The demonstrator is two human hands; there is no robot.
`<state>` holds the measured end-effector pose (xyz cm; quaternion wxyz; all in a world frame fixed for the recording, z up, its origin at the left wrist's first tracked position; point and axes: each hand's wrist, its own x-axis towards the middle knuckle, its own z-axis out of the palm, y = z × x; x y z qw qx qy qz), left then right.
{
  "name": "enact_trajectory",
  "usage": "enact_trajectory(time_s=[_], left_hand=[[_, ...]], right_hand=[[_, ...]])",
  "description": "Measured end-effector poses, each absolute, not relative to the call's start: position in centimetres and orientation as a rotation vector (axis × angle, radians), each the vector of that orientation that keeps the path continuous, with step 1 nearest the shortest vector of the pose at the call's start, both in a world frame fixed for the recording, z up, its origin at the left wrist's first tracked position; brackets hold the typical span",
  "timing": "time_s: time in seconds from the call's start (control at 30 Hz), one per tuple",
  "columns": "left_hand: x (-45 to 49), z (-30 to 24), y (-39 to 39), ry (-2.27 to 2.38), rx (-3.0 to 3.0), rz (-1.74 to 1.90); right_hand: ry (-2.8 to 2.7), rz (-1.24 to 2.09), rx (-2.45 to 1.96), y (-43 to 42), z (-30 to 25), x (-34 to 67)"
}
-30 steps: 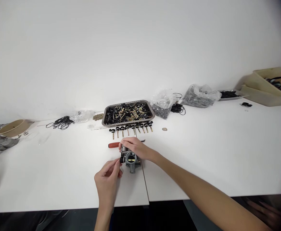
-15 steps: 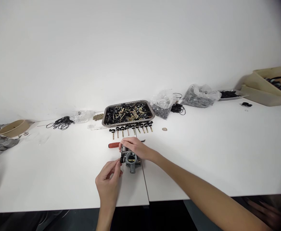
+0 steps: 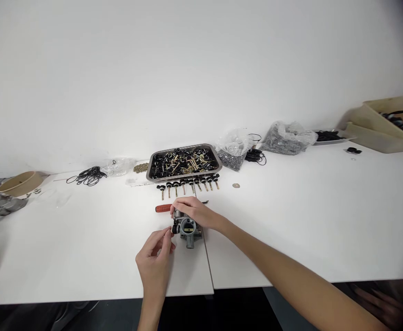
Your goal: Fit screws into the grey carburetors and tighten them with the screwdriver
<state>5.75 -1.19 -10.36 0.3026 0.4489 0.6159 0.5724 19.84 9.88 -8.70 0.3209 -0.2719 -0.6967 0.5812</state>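
Observation:
A grey metal carburetor (image 3: 190, 240) stands on the white table, its round bore facing me. My right hand (image 3: 192, 210) is wrapped over its top from the right, fingers closed and hiding the upper part. On the carburetor's left side sits a small black knob (image 3: 175, 229). Thumb and forefinger of my left hand (image 3: 157, 246) are pinched together at the outer edge of that knob. Behind the right hand lies a screwdriver with a red handle (image 3: 163, 208); its shaft is mostly hidden, with the dark tip showing on the right.
Several black-headed brass screws (image 3: 176, 185) line up before a metal tray (image 3: 149, 177) of similar parts. Bags of small parts (image 3: 234, 149), black rings (image 3: 90, 175) and a beige bin (image 3: 377, 142) stand along the wall. A flat washer (image 3: 236, 185) lies right of the screws.
My left fingertips have shifted slightly left, toward the outer edge of the black knob. The right hand and the carburetor stay in place.

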Motion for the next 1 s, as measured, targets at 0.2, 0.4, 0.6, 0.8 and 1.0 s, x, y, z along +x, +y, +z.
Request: enact_trajectory(time_s=[0.2, 0.4, 0.6, 0.8, 1.0], left_hand=[[1.1, -6.7, 3.7, 1.629, 1.644, 1.335], [-1.8, -3.8, 11.8, 1.486, 1.853, 1.277], [-1.8, -6.6, 13.8, 1.419, 2.088, 0.811], [-1.1, -7.6, 12.6, 1.341, 2.239, 0.502], [-0.8, -8.2, 12.4, 1.287, 2.266, 0.314]], right_hand=[[-1.540, 1.524, -0.644, 11.3, -9.3, 20.7], [-1.383, 1.389, -0.636, 12.8, -10.0, 21.9], [-1.469, 1.314, -0.703, 12.9, -10.0, 22.1], [-1.690, 1.070, -0.940, 13.8, -8.7, 24.1], [-1.831, 0.714, -1.511, 14.4, -6.6, 31.9]])
